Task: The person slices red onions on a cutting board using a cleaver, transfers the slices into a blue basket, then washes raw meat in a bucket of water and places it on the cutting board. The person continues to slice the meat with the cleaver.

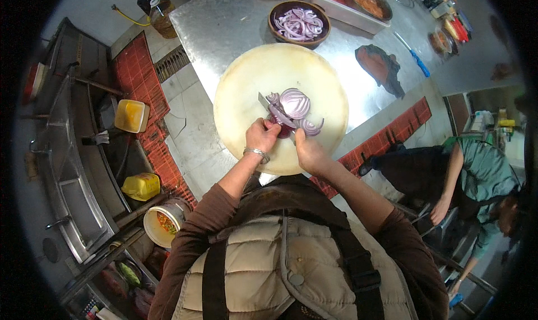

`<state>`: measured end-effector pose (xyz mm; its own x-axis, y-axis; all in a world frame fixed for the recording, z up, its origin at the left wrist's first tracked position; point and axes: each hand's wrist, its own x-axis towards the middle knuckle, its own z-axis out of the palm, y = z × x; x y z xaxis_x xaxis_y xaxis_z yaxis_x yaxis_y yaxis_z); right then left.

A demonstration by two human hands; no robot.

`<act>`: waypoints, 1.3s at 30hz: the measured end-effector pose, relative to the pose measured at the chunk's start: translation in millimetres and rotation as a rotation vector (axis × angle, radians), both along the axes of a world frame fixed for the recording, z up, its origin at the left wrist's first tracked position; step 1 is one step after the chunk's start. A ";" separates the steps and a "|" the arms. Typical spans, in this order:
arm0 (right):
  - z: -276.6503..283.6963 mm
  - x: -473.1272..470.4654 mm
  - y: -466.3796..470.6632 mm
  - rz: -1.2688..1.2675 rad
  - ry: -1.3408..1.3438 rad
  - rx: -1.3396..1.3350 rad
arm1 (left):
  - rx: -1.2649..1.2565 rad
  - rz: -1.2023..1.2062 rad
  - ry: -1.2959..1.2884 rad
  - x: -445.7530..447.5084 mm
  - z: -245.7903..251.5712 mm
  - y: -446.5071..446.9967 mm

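A round, pale cutting board (239, 80) lies before me on the steel table. My right hand (311, 152) is closed round the handle of a knife (263, 100), whose blade tip shows beyond the onion slices. My left hand (262, 135), with a metal bangle at the wrist, has its fingers curled on a piece of red onion (283, 131), partly hidden by the fingers and blade. Just past the knife sits a sliced red onion half (296, 103), and loose slices (310, 127) lie at its right. A brown bowl (328, 32) of sliced red onion stands beyond the board.
On the steel table (210, 26) are a white tray (353, 15), a metal bowl (391, 13) of orange shreds, a dark cloth (380, 68) and a blue-handled tool (418, 63). A co-worker (483, 169) is at the right. Left are a sink (84, 211) and a bucket (151, 232).
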<state>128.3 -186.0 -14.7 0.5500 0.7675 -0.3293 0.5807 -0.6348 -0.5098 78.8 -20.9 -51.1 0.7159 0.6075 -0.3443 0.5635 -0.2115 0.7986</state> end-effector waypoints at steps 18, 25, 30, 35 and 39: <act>53.9 4.4 -19.8 -0.035 -0.121 0.232 | -0.252 -0.021 0.045 -0.5 9.6 11.6; 70.6 7.0 -18.4 -0.157 -0.095 0.035 | -0.004 -0.185 -0.237 32.7 8.4 44.3; 54.3 -1.1 -25.9 0.001 -0.287 0.150 | -0.101 -0.031 -0.174 26.7 8.0 47.8; 52.5 -10.7 -19.8 0.048 -0.213 0.065 | -0.396 0.009 -0.076 -9.2 3.4 13.9; 45.9 -10.9 -17.2 0.068 -0.192 0.096 | -0.380 0.077 -0.077 -4.1 3.7 6.3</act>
<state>117.3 -203.2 31.2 0.5413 0.8279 -0.1468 0.7129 -0.5445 -0.4420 74.7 -14.7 -47.4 0.7055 0.5001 -0.5022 0.5019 0.1478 0.8522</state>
